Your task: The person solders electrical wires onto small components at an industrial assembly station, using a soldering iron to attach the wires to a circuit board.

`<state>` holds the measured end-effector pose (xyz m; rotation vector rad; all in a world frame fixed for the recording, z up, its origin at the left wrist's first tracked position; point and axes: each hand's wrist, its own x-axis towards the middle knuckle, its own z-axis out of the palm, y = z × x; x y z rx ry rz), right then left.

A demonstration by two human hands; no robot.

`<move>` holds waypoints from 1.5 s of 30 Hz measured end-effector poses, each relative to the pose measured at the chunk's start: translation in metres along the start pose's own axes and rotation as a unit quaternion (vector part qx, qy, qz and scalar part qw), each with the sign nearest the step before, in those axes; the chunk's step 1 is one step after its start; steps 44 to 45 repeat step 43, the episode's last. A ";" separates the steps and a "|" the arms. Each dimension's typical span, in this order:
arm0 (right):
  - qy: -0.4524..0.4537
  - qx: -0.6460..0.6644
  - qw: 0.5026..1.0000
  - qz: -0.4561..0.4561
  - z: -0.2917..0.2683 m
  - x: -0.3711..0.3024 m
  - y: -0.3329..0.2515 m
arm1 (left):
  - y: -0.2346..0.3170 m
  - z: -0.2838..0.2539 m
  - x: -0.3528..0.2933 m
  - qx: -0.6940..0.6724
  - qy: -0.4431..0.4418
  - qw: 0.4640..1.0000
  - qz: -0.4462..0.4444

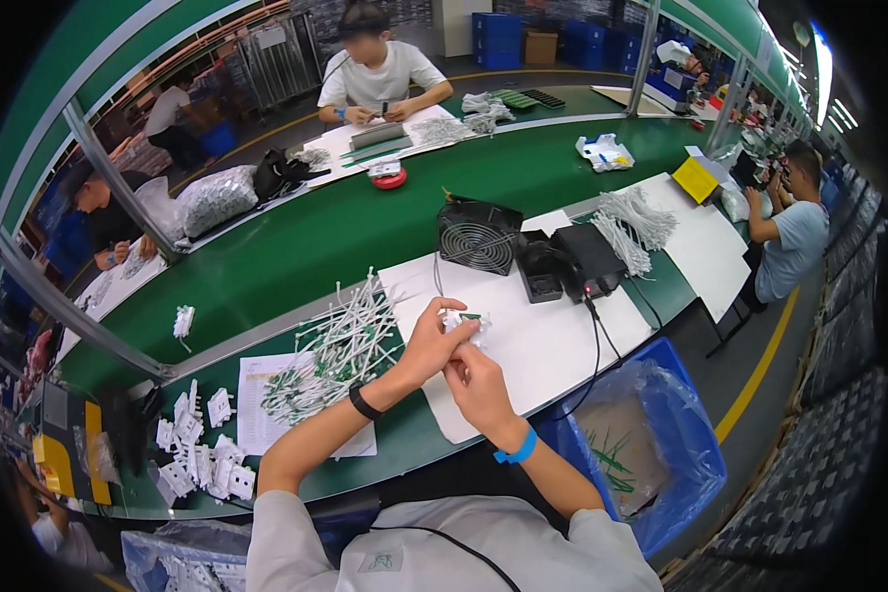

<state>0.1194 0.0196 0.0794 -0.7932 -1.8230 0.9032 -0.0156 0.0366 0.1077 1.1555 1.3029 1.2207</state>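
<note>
Over the white board, my left hand (434, 340) is closed around a small white plastic housing (481, 338) that has a green circuit board (470, 318) in it. Its thumb presses on the near face of the housing. My right hand (479, 387) is closed too, its fingertips pinched together just below the housing; what they grip is hidden. To the left of my hands lies a heap of white cables with small green boards (335, 365), partly on a printed sheet (254, 395). Farther left is a pile of white plastic housings (202, 459).
A black fan (479, 237) and a black box with a cable (587, 259) stand beyond my hands. White cable bundles (633, 227) lie at the right. A lined blue bin (705, 444) stands by the table's edge. Co-workers sit across a green conveyor belt (296, 247) and at the right.
</note>
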 end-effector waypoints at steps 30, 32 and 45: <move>0.194 -0.239 0.949 0.062 -0.111 0.132 0.135 | -0.101 0.033 0.059 0.353 -0.039 0.922 0.152; 0.193 -0.296 0.933 0.070 -0.116 0.130 0.138 | -0.092 0.040 0.054 0.309 -0.017 0.943 0.124; 0.196 -0.165 0.966 0.018 -0.108 0.114 0.144 | -0.104 0.043 0.048 0.408 0.027 0.896 0.173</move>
